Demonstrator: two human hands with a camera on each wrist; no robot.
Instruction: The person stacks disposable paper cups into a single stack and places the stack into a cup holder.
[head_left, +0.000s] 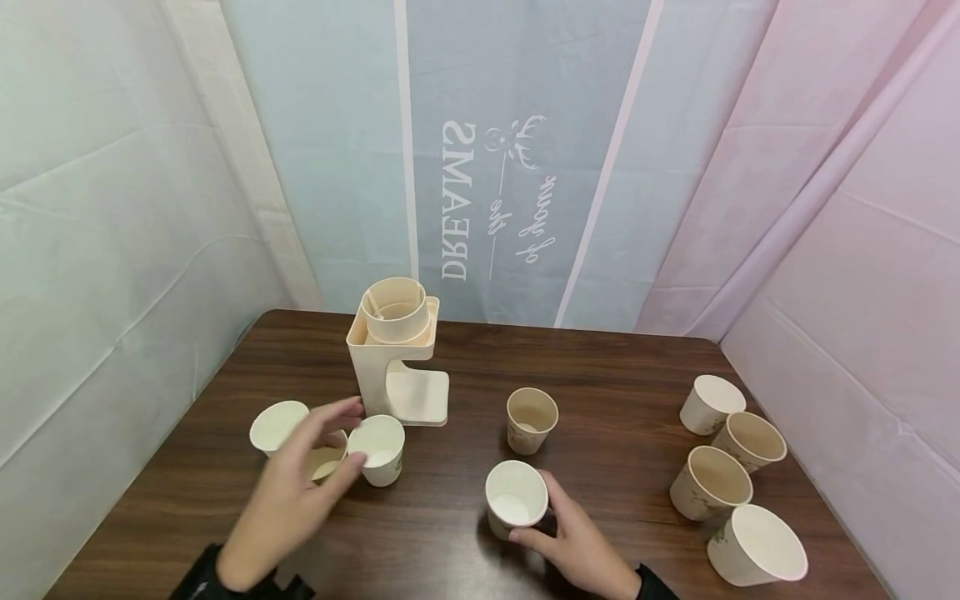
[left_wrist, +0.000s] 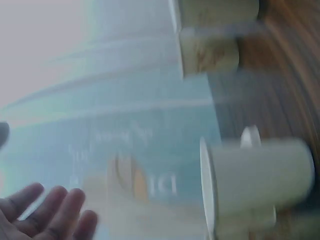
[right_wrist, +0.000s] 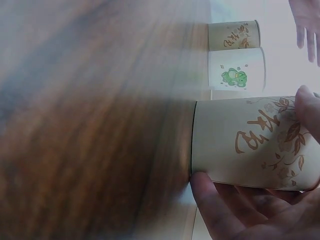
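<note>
My right hand (head_left: 585,546) grips a paper cup (head_left: 516,500) with white inside; in the right wrist view, brown writing and leaves cover its wall, with fingers and thumb on opposite sides. Over the left-hand cups hovers my left hand (head_left: 288,492), its fingers loosely spread and nothing held. Its thumb lies beside or at the rim of a white paper cup (head_left: 381,454); I cannot tell whether they touch. Partly hidden under this hand is a tan cup (head_left: 326,465), and another white cup (head_left: 276,425) stands to its left. The left wrist view is blurred and shows empty fingers (left_wrist: 52,212).
A cream stand (head_left: 371,375) with a round holder (head_left: 395,308) on top stands at the back left. Beyond my right hand is a tan-lined cup (head_left: 531,421). Several cups, including a wide white one (head_left: 757,546), stand near the table's right edge. Fabric walls (head_left: 525,167) surround the table.
</note>
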